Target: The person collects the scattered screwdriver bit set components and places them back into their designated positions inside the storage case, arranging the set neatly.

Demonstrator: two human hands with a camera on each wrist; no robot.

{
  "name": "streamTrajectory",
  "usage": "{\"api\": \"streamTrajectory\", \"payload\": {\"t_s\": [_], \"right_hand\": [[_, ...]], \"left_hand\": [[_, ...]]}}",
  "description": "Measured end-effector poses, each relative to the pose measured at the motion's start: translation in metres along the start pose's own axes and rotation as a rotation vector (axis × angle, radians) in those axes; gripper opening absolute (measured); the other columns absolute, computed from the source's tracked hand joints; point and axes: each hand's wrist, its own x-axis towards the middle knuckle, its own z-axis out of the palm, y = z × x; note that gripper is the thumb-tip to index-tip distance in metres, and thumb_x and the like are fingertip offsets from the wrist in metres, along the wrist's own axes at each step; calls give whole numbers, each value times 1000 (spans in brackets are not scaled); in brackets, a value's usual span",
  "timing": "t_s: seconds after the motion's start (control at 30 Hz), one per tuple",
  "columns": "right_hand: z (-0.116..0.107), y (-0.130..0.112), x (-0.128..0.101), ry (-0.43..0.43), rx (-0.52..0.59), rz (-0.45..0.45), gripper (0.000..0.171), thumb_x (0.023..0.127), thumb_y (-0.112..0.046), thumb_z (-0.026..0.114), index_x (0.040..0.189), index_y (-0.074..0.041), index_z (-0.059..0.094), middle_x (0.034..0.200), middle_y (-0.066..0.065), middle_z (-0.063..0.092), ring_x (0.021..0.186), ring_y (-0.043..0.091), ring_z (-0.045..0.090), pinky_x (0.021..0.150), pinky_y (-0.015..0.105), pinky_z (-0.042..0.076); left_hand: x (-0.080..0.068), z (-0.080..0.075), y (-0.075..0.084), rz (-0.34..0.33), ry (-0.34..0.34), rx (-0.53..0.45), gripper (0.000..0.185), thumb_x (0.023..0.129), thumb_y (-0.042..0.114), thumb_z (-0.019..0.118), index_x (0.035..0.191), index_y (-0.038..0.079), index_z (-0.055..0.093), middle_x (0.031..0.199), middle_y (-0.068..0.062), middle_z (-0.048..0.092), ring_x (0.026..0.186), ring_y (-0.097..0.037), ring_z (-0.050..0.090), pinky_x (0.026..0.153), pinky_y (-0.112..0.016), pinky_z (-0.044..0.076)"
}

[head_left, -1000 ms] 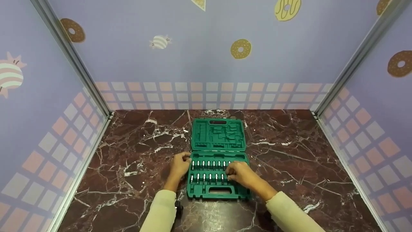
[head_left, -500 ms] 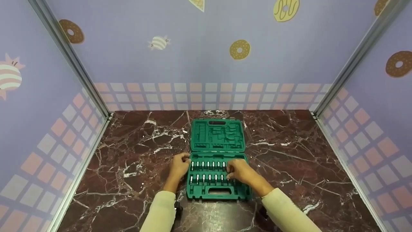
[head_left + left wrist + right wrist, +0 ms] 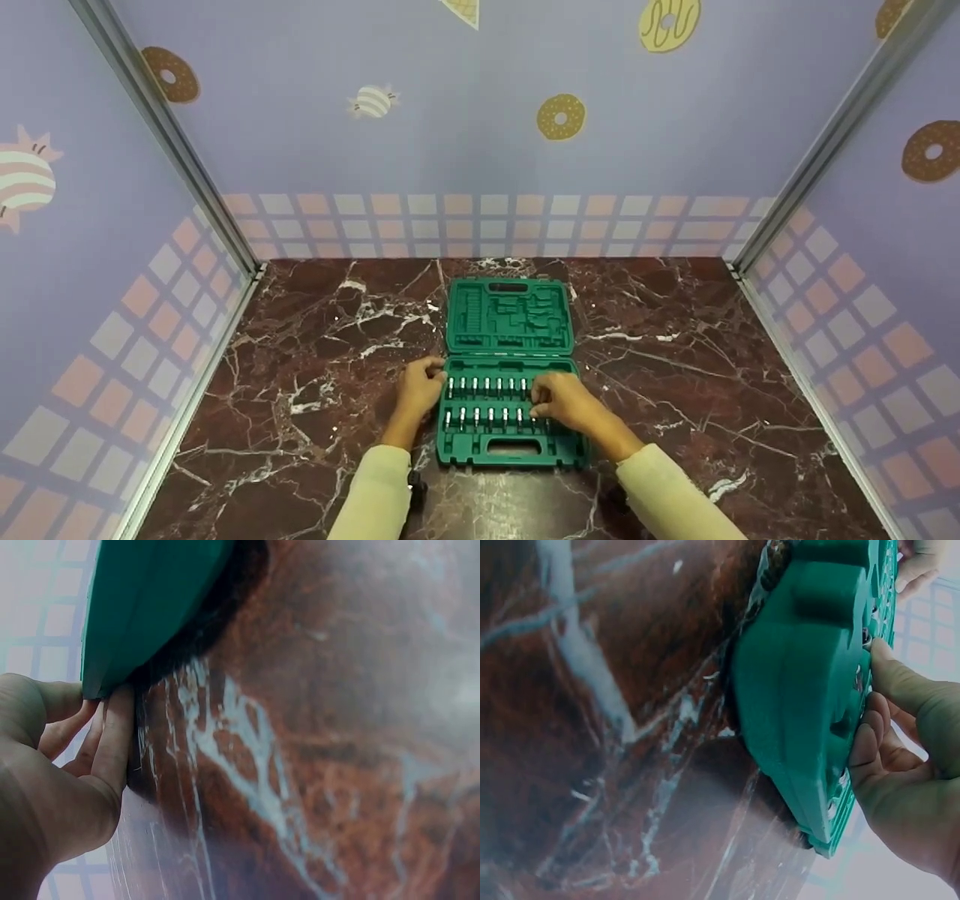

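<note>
green tool case [image 3: 510, 375] lies open flat on the marbled worktop [image 3: 675, 375], lid half away from the person, tray half nearest, two rows of metal bits [image 3: 487, 401] standing upright in the tray. left hand [image 3: 420, 386] sits against the tray's left edge; in the left wrist view its fingers [image 3: 112, 735] are curled and pressed together against the case wall, steadying rather than lifting. right hand [image 3: 562, 401] rests over the right end of the bit rows, fingers [image 3: 870, 742] bent in toward the tray face; whether they pinch a single bit cannot be told, the fingertips are hidden from every view. judgement: the step in hand looks like working a bit at the right end of the rows. to do it well, keep the left hand braced on the edge so the tray does not slide on the smooth stone, grip one bit only near its top, and move it straight along its own axis, not sideways, so neighbouring bits stay seated.
</note>
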Motion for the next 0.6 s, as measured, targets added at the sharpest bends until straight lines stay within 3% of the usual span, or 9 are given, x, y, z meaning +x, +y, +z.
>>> {"api": "streamTrajectory", "payload": {"t_s": [0.37, 0.47, 0.6], "right_hand": [[-1, 7, -5, 40, 43, -34, 12, 89, -14, 82, 92, -12, 70, 88, -1, 68, 79, 10, 63, 70, 28, 54], [-4, 11, -5, 135, 64, -29, 11, 90, -15, 81, 96, -12, 72, 90, 0, 69, 80, 11, 63, 70, 28, 54], [-13, 18, -2, 326, 90, 2, 15, 90, -11, 80, 102, -11, 71, 95, 3, 67, 83, 15, 63, 73, 32, 53]], "left_hand": [[1, -2, 2, -1, -23, 3, 17, 94, 4, 71, 110, 3, 78, 96, -13, 75, 91, -30, 70, 85, -49, 54], [2, -6, 6, 1, -23, -8, 18, 95, 5, 71, 111, 2, 77, 97, -13, 75, 90, -29, 69, 82, -48, 55], [9, -12, 15, 12, 23, -59, 21, 96, 8, 70, 115, -1, 75, 98, -15, 75, 83, -25, 70, 76, -44, 57]]}}
